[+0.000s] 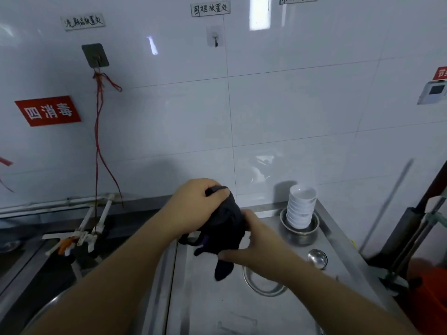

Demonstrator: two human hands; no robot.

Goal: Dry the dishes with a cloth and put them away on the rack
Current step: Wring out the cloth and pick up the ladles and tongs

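Both hands' grip closed on dark cloth (227, 228), left hand (197, 204), right hand (254, 245); risk: elbowing tilted bowl stack (301, 209) right of cloth off desk (217, 298).

Stainless-steel desk (266, 315) set against a white tiled wall, with a raised rim along the back and right edges. At the back right corner, a metal bowl (300, 232) resting directly on the desk, holding a stack of white bowls (301, 209) that leans slightly. Nearer, a small round metal piece (317, 258) by the right edge and a shallow metal dish (263, 286) partly hidden behind a forearm.
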